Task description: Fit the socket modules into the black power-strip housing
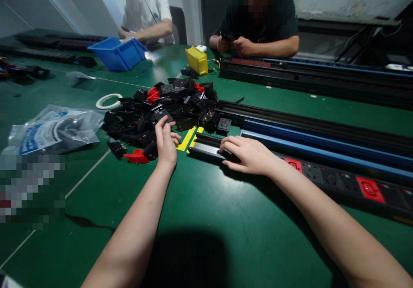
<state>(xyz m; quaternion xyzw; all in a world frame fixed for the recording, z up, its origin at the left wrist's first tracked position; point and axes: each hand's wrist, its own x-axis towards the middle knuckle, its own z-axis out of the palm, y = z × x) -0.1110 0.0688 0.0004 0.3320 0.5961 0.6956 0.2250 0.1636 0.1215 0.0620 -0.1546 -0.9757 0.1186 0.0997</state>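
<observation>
Near the middle of the green tabletop (193, 206), the left hand (167, 144) reaches to the near side of a pile (138, 122) of black and red modules, its fingers parted and loosely bent; contact with a module cannot be confirmed. To its right, the right hand (250, 154) lies palm down across the left end of a strip (206, 149), fingers curved over the channel; whether they pinch anything beneath cannot be told. Farther along, toward the right edge of the tabletop, the same strip carries black sockets and two red sockets (371, 189). Between the hands, yellow tape (187, 138) marks the surface. A loose socket (223, 124) sits just beyond the strip's end, and a red module (136, 156) lies at the pile's near margin. Behind the strip, blue rails (322, 151) run toward the right edge. Toward the left edge lies a clear bag (48, 133), with a white ring (106, 106) between it and the pile. Along the far edge stand a blue bin (112, 60) and, right of it, a yellow bin (202, 64). Behind these sit two co-workers, one in a white shirt (146, 8), the other in a dark shirt (264, 26), holding a dark object.
</observation>
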